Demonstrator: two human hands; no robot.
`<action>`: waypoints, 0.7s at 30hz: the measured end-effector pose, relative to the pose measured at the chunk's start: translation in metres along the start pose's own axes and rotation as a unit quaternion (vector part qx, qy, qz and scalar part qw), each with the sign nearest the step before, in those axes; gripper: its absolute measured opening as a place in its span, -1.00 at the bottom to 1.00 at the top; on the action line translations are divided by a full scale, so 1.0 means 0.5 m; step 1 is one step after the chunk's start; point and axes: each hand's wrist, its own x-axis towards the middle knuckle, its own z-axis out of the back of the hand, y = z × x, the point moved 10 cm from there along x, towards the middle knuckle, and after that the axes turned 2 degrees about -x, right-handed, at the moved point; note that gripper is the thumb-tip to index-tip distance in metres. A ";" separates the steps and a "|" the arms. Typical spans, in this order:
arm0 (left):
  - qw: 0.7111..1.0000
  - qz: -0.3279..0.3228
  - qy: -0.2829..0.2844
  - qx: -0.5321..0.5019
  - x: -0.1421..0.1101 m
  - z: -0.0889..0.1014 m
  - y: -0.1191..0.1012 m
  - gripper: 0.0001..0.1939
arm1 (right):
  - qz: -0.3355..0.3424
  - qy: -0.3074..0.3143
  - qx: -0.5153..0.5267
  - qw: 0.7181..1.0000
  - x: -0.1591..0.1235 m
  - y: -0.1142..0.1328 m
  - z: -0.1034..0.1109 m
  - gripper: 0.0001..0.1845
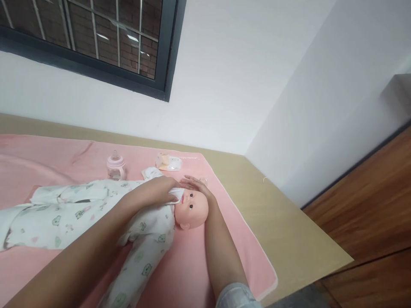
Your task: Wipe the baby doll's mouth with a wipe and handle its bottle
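The baby doll (105, 194) lies on its back on the pink blanket (186, 265), head (192, 210) toward my right. My left hand (163, 190) seems to pinch the white cloth (177, 194) at its chin; my right hand (196, 186) curves around the head, fingers straight and slightly parted. I judge the head smooth, firm and slippery, the cloth limp and light; a palm under the neck should support the doll best.
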 end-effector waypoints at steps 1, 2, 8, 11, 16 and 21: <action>1.000 0.002 -0.002 0.001 0.001 0.000 0.002 -0.88 | 0.000 0.000 -0.001 1.000 0.000 0.000 0.000 -0.49; 1.000 0.003 -0.005 0.003 0.001 0.000 0.004 -0.89 | 0.001 -0.001 -0.001 1.000 0.000 -0.001 0.000 -0.49; 0.999 0.008 -0.028 0.013 0.001 0.010 -0.002 -0.86 | 0.000 -0.006 0.006 1.000 0.003 -0.005 0.006 -0.55; 0.999 0.006 -0.034 0.017 0.001 0.013 -0.006 -0.80 | -0.007 -0.010 0.007 1.000 0.009 -0.013 0.011 -0.59; 0.998 -0.008 -0.066 0.012 0.005 0.019 -0.002 -0.80 | -0.006 0.001 0.011 1.000 0.019 -0.022 0.016 -0.61; 0.995 -0.008 -0.098 -0.004 0.008 0.025 0.004 -0.95 | -0.005 0.006 0.002 1.000 0.020 -0.020 0.018 -0.57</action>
